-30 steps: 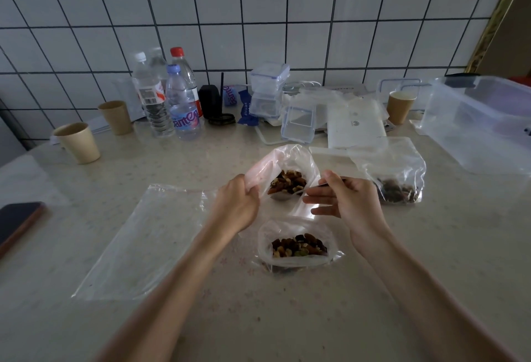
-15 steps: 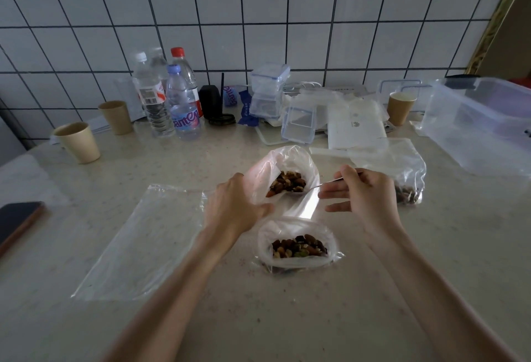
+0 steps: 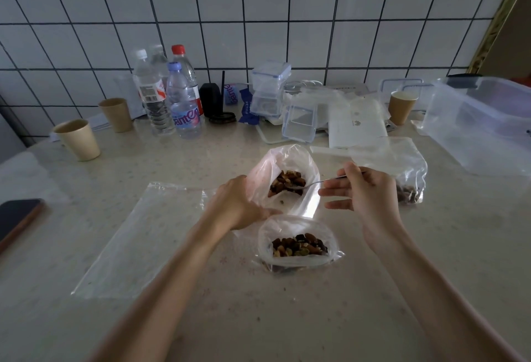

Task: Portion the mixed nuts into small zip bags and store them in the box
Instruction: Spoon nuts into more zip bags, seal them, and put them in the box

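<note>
On the surface (image 3: 373,290) we count three nut bags (image 3: 283,180); left hand (image 3: 240,206) grips one, right hand (image 3: 365,192) pinches a spoon (image 3: 309,185).

Table (image 3: 402,290): pale speckled top set against a tiled wall.
Middle: two open bags of mixed nuts, near bag (image 3: 298,246) and far bag (image 3: 284,180); a third nut bag (image 3: 408,177) right of them.
Left: flat empty plastic bag (image 3: 138,235), dark phone (image 3: 17,218) at the edge, two paper cups (image 3: 77,139).
Back: water bottles (image 3: 169,94), small clear containers (image 3: 298,123), another cup (image 3: 402,107).
Right: large clear box (image 3: 482,126).
</note>
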